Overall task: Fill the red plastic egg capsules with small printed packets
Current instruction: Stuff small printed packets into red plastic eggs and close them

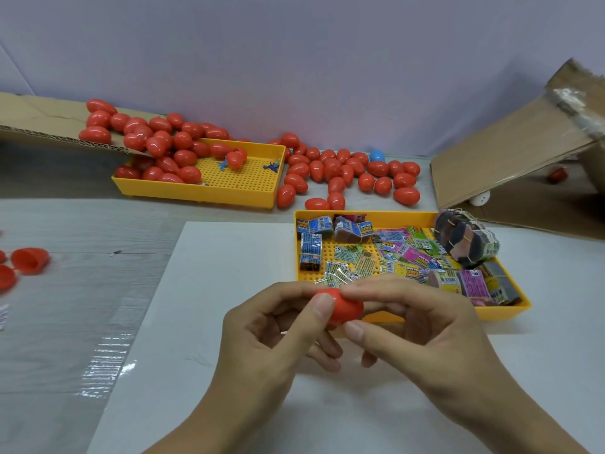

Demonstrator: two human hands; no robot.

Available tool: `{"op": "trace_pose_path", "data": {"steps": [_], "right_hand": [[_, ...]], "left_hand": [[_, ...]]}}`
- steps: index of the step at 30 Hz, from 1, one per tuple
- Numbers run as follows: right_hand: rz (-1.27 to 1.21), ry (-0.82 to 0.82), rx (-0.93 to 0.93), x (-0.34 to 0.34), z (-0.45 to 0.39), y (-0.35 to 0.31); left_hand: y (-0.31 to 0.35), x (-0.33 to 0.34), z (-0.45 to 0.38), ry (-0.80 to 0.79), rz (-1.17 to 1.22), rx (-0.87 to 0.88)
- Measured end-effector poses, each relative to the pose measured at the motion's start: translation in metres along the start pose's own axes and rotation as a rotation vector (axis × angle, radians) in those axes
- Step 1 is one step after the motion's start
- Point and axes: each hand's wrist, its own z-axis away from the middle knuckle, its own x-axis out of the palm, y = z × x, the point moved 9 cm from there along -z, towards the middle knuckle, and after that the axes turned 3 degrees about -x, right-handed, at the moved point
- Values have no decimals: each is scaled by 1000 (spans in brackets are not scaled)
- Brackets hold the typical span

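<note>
Left hand (262, 335) and right hand (422, 329) meet over the white sheet (203, 322) on the table (65, 322), both pinching one red egg capsule (345, 308) between thumbs and fingertips, just in front of the near yellow tray (504, 311). That tray is crowded with small printed packets (402, 253), plus a rubber-banded bundle (466, 239) at its far right corner. Behind it, loose red eggs (343, 173) sprawl across the table (one blue egg (376, 155) among them). The far yellow tray (248, 191) holds more red eggs spilling off a cardboard flap (39, 122). Open red halves (29, 260) lie at the left edge. A cardboard box (510, 158) leans at right.
</note>
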Motion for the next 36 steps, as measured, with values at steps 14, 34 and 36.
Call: {"op": "trace_pose_path", "data": {"steps": [14,34,36], "right_hand": [[-28,118,132,-11,0,8],[60,110,-11,-13,1,2],[163,162,-67,-24,-1,-6]], "left_hand": [[8,2,2,-28,-44,174],[8,-3,-1,39,-13,117],[6,-5,-1,61,-19,112]]}}
